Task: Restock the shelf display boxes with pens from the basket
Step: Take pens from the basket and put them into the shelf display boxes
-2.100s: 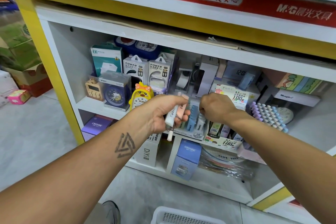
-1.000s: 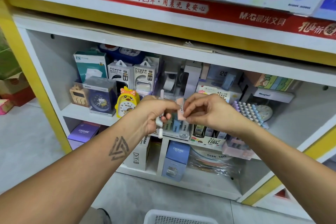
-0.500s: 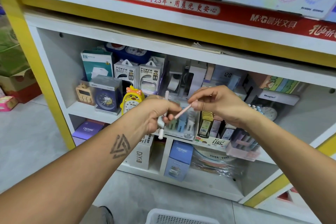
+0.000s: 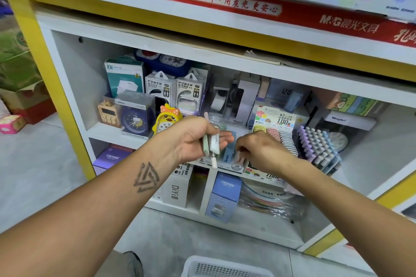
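our left hand (image 4: 193, 136) is wrapped around a few pens (image 4: 212, 144), tips poking out below the fist, while just to its right our right hand (image 4: 258, 149) has fingers curled down over the display box (image 4: 227, 157), pinching a pink pen (image 4: 240, 157), basket (image 4: 222, 269) way below both
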A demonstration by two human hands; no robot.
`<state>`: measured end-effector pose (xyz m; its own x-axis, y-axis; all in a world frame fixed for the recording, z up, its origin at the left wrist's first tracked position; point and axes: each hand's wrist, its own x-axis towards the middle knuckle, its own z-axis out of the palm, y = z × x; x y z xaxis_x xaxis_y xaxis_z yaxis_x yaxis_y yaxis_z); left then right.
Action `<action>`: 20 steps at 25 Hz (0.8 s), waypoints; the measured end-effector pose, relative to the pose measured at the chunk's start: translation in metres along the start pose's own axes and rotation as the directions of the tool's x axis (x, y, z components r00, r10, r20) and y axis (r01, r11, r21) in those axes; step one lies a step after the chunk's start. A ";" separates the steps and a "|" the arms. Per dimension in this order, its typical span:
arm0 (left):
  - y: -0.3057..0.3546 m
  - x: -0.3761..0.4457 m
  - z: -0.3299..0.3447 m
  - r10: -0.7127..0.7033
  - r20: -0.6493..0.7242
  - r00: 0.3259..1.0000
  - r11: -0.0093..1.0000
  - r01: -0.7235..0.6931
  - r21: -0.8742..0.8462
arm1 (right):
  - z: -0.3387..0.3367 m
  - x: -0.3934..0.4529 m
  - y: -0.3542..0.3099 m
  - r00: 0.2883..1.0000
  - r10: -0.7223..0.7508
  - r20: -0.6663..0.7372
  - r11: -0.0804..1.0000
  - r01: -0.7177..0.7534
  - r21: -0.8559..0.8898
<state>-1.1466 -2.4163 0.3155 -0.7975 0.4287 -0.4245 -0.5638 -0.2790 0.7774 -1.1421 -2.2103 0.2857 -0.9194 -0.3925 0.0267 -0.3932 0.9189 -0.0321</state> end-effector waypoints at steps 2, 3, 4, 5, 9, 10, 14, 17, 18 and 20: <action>0.000 -0.001 0.000 -0.006 0.017 1.000 1.000 0.007 -0.016 | -0.001 -0.001 0.000 1.000 -0.013 -0.007 0.999 0.013 0.045; 0.000 -0.001 0.000 -0.002 0.021 1.000 1.000 0.002 -0.018 | -0.001 -0.001 0.001 1.000 -0.005 -0.019 0.998 0.006 0.062; 0.000 -0.002 0.000 0.006 0.026 1.000 1.000 -0.005 -0.017 | 0.000 -0.002 0.002 1.000 0.012 -0.029 0.997 -0.009 0.072; 0.000 -0.003 0.000 0.015 0.033 0.999 1.000 -0.014 -0.013 | 0.002 -0.002 0.003 0.999 0.033 -0.028 0.997 -0.031 0.072; 0.002 -0.007 0.003 0.050 0.088 0.995 0.999 -0.051 0.011 | 0.009 -0.001 -0.003 0.992 0.112 0.062 0.993 -0.110 -0.032; 0.001 -0.009 0.003 0.055 0.107 0.993 0.998 -0.057 0.021 | 0.007 0.001 -0.005 0.988 0.134 0.078 0.990 -0.130 -0.052; 0.000 -0.012 0.007 0.036 0.193 0.980 0.993 -0.056 0.099 | -0.026 0.005 -0.012 0.942 0.332 -0.053 0.860 -0.280 0.428; -0.003 -0.012 0.013 -0.014 0.270 0.963 0.977 -0.044 0.207 | -0.053 -0.002 -0.019 0.915 0.401 0.036 0.403 -0.212 0.890; -0.005 -0.011 0.017 -0.026 0.282 0.959 0.970 -0.044 0.238 | -0.056 -0.005 -0.021 0.928 0.366 0.072 0.377 -0.219 0.900; -0.009 -0.010 0.025 -0.044 0.304 0.952 0.960 -0.044 0.276 | -0.057 -0.010 -0.026 0.934 0.334 0.128 0.300 -0.233 0.925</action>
<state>-1.1280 -2.3962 0.3244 -0.6690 0.6812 -0.2974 -0.4473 -0.0494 0.8930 -1.1221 -2.2275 0.3428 -0.9914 -0.0652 -0.1132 0.0857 0.3302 -0.9400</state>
